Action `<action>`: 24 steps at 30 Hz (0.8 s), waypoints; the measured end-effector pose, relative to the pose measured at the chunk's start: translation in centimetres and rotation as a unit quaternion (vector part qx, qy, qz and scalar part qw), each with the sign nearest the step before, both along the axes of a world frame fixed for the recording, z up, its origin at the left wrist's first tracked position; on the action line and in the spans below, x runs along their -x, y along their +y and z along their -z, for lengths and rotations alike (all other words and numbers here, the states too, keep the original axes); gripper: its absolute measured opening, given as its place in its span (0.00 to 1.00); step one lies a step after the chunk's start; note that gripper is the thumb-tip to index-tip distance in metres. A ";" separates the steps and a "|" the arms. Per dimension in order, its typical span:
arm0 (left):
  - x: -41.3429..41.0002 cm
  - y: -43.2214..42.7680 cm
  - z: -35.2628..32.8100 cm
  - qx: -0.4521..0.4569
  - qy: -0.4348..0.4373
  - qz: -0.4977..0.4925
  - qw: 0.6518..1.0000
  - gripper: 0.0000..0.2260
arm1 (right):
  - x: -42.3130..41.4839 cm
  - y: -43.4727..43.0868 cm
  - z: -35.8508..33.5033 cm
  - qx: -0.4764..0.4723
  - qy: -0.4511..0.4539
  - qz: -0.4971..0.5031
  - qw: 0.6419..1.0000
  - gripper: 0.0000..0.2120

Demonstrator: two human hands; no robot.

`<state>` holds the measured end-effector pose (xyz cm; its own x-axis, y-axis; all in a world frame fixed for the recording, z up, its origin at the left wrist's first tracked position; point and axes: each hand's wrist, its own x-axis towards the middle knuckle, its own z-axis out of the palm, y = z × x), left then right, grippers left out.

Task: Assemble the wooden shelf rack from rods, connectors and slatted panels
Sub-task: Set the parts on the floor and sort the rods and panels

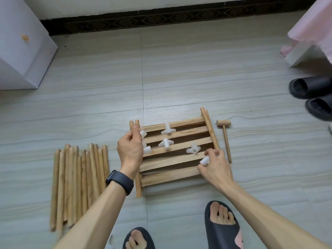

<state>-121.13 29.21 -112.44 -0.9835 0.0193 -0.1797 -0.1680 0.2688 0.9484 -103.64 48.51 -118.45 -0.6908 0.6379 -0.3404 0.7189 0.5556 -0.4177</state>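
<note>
A stack of slatted wooden panels [172, 168] lies flat on the floor in front of me. Three white plastic connectors [168, 129] lie loose on its slats. My left hand [129, 148] grips the panel's left side rods near their top end, with more white connectors [147, 150] beside its fingers. At the panel's right side my right hand [214, 164] pinches a white connector [204, 160] against the lower end of the right rod [209, 128]. A bundle of several loose wooden rods [79, 184] lies to the left.
A small wooden mallet [224, 137] lies right of the panels. A white cabinet [23, 42] stands at the back left, pink fabric [312, 24] and a pair of black slippers [312, 94] at the right. My feet in black slippers [222, 225] are near the bottom edge.
</note>
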 end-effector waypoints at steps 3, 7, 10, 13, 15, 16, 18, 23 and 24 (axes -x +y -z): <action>-1.2 -2.2 -0.9 0.018 0.012 0.004 1.000 0.24 | 0.2 -1.0 -2.0 0.027 0.049 0.006 0.998 0.20; -1.9 -5.5 -2.0 -0.024 -0.031 -0.058 0.998 0.21 | 2.9 -3.6 -6.7 0.072 0.114 -0.078 0.988 0.18; -2.2 -9.7 -2.8 -0.037 -0.057 -0.107 0.992 0.21 | 6.5 -7.4 -11.0 0.101 0.131 -0.195 0.967 0.17; -2.9 -16.0 -3.0 -0.051 -0.084 -0.171 0.980 0.21 | 9.0 -12.2 -14.3 0.086 0.100 -0.348 0.928 0.19; -3.9 -20.8 -2.8 -0.041 -0.119 -0.225 0.966 0.19 | 9.5 -15.0 -15.3 0.077 0.080 -0.449 0.887 0.19; -4.6 -23.1 -2.5 -0.034 -0.139 -0.251 0.957 0.17 | 9.6 -16.1 -15.4 0.063 0.067 -0.497 0.863 0.20; -6.4 -27.7 -1.3 -0.022 -0.173 -0.303 0.937 0.15 | 9.6 -18.1 -14.7 0.032 0.039 -0.574 0.817 0.21; -12.3 -34.7 2.8 0.142 -0.177 -0.266 0.937 0.21 | 9.0 -23.9 -8.7 0.118 -0.001 -0.554 0.824 0.20; -13.4 -35.2 3.6 0.221 -0.152 -0.211 0.940 0.23 | 8.5 -25.2 -7.0 0.135 -0.013 -0.543 0.829 0.20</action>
